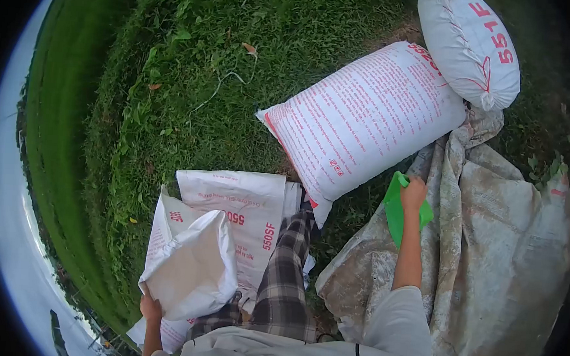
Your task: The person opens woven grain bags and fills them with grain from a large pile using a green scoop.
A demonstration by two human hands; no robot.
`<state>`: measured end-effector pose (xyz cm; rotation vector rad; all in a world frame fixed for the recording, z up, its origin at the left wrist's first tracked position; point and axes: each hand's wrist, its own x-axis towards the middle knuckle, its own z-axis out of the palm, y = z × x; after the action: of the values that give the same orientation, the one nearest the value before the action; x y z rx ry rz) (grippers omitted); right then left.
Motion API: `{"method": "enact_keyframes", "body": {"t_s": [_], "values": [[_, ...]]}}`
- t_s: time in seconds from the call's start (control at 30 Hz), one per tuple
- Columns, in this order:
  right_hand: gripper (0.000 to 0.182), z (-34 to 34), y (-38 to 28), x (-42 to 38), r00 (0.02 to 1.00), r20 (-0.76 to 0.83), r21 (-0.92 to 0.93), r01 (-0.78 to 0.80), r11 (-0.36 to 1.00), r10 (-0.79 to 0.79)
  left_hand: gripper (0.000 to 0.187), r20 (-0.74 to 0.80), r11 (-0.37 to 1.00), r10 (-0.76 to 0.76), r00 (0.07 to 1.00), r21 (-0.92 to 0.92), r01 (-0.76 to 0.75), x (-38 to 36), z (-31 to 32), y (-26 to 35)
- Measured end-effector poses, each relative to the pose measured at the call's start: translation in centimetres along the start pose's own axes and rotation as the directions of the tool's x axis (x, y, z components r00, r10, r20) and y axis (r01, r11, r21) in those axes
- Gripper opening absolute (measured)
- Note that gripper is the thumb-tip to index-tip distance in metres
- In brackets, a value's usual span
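Observation:
At the lower left, my left hand (151, 307) is closed on the rim of an open white sack (228, 256). Pale tan, fine-looking material (188, 270) shows inside its wide mouth. Out to the right, my right hand (414, 192) grips a green plastic scoop (395, 214) by its upper edge, over the border of a dirty grey tarp (489, 256). My forearm and fingers cover part of the scoop, and its inside is hidden.
A full white sack (374, 115) with red print lies on the grass (217, 108) ahead. Another tied, full sack (469, 49) sits at the upper right. Flattened white sacks (258, 196) lie under and beside the open one, by my legs (282, 276).

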<state>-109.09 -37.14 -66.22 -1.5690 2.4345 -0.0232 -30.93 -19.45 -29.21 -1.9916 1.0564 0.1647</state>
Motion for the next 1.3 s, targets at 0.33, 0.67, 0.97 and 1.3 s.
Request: {"method": "enact_keyframes", "body": {"t_s": [0.33,0.67,0.97,1.3], "values": [[0.026,-26.2,-18.3,-6.9,0.968,-0.034,0.015,0.248,0.969,-0.247,0.098,0.037,0.749,-0.475,0.879,-0.507,0.426,-14.7,-0.9,-24.8],[0.027,-36.1,-53.6,-3.6,0.596,-0.070,0.024,0.803,0.596,-0.800,0.094,0.283,0.250,-0.617,0.735,-0.815,0.523,-23.0,5.6,-21.5],[0.023,-36.0,-83.5,-7.7,0.123,-0.082,0.394,0.915,0.081,-0.989,0.086,0.712,0.084,-0.493,0.500,-0.533,0.842,-12.0,17.1,-24.0],[0.024,-35.4,-110.0,-9.7,0.097,-0.269,0.493,0.869,-0.050,-0.958,0.076,0.804,-0.189,-0.548,0.231,-0.388,0.902,4.4,8.1,-31.2]]}}
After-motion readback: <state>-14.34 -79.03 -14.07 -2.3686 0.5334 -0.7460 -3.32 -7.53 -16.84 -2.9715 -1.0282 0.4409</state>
